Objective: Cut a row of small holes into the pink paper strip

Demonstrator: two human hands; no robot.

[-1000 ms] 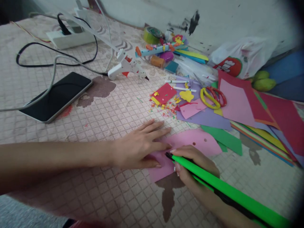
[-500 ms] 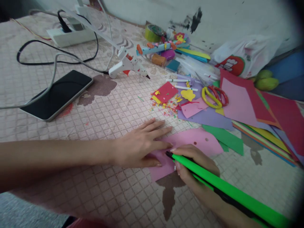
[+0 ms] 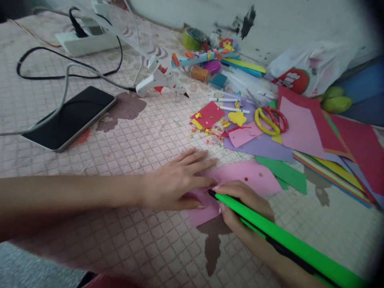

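Note:
A pink paper sheet [image 3: 231,174] with a curved right end and small round holes lies flat on the patterned cloth. My left hand [image 3: 183,182] rests on its left part, fingers spread, pressing it down. In my right hand [image 3: 246,204] is a long bright-green pen [image 3: 270,226] with a black end, gripped between thumb and fingers. That black end touches or hovers just over the pink paper beside my left fingertips; I cannot tell which. My right hand partly covers the paper's lower edge.
Scissors [image 3: 271,122], paper scraps [image 3: 207,116] and stacked coloured sheets [image 3: 303,124] lie beyond and to the right. A corded glue gun [image 3: 159,80] stands behind. A phone [image 3: 72,116] and a power strip [image 3: 90,44] are at left. A plastic bag [image 3: 315,68] sits by the wall.
The view has shifted very slightly. Both hands, the pen and the pink paper keep nearly the same places.

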